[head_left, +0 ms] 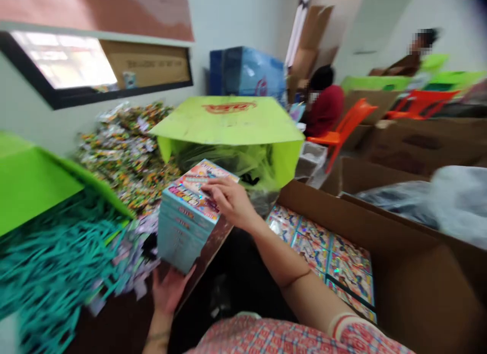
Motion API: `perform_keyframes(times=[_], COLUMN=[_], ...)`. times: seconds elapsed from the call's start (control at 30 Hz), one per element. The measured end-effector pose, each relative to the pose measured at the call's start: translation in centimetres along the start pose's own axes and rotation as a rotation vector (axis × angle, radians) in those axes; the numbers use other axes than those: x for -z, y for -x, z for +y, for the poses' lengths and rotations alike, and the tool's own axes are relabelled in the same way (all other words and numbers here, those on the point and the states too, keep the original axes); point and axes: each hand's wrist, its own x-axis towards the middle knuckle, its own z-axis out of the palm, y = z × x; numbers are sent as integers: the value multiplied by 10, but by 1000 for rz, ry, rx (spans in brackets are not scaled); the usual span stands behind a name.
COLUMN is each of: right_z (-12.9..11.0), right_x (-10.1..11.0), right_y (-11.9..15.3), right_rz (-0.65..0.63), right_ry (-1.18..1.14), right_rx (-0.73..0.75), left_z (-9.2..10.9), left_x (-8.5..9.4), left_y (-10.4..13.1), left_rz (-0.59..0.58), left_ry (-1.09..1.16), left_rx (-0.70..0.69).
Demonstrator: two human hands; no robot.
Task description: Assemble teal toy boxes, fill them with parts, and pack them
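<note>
A stack of light-blue printed boxes (184,232), with colourful shiny artwork on its top face, stands slightly tilted between my hands. My left hand (171,288) supports the stack from below, thumb and fingers spread around its bottom edge. On the top box rests my right hand (230,199), its fingers curled and pressed against the printed face; whatever its fingertips may pinch is hidden. To the right, an open brown carton (411,278) holds rows of similar boxes (312,242) lying with their printed faces up.
Teal straps (68,273) spill from a green bin (34,176) at left. Behind lie a heap of small wrapped packets (125,151) and a yellow-green box (228,120) with clear plastic inside. Orange chairs (350,120) and two people are farther back.
</note>
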Motion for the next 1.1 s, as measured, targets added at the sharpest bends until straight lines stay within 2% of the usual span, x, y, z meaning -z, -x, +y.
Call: perform_keyframes(times=[0.07, 0.2, 0.27, 0.37, 0.53, 0.73, 0.83, 1.0, 1.1], right_z=[-4, -9, -9, -8, -9, -19, -20, -19, -16], right_x=[-15, -33, -37, -40, -38, -30, -28, -29, -33], right_y=[-2, -7, -11, -17, -22, -20, -18, -12, -9], right_rz=[-24, 17, 22, 0, -34, -48, -81, -59, -42], right_ry=[-66, -138, -143, -82, -33, -1, 42, 31, 31], right_rx=[41, 60, 67, 140, 147, 162, 177, 191, 187], left_z=[3, 12, 13, 12, 12, 9, 9, 9, 8], left_x=[6, 18, 22, 27, 35, 39, 35, 22, 21], left_y=[-3, -4, -1, 3, 4, 1, -6, -11, -11], left_rz=[94, 334, 369, 362, 259, -46, -163, -177, -190], left_ry=[26, 64, 83, 100, 118, 109, 147, 158, 172], left_rx=[-66, -32, -31, -29, -34, -57, -68, -28, -25])
